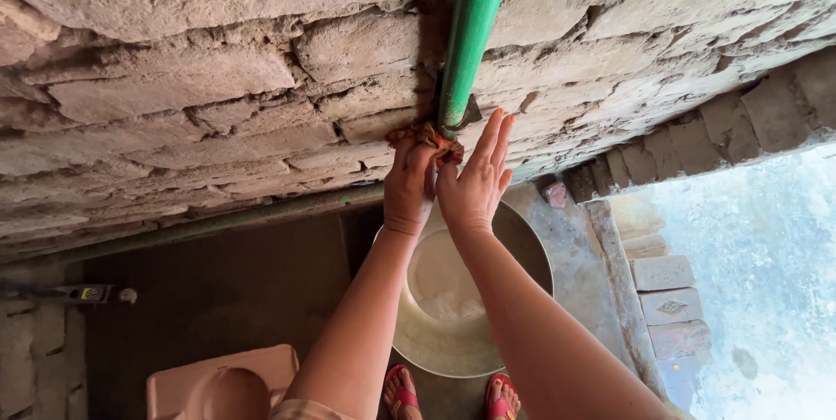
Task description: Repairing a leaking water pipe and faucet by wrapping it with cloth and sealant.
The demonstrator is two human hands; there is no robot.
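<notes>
A green pipe [470, 37] is seen running down the rough brick wall [218, 80], its long axis near upright in the picture and leaning slightly, the top toward the right and the lower end toward the left. Its lower end is met by a bunched orange-brown rag [427, 137], which is wrapped about the pipe's mouth just above the hands.

The left hand [409, 185] is closed around the rag, the fingers curled upon the cloth at the pipe's end. The right hand [475, 181] is held open and flat, fingers stretched upward and close together, the fingertips laid beside the pipe against the wall; nothing is grasped by it.

The pipe is smooth, glossy and evenly green, set in a dark groove between the bricks. Below the hands a round metal basin [522, 237] is placed on the floor, with milky, foamy water [440, 285] held in it. Red sandals [501, 394] are seen at the basin's near edge, and a pink plastic stool [218, 385] stands to the left.
</notes>
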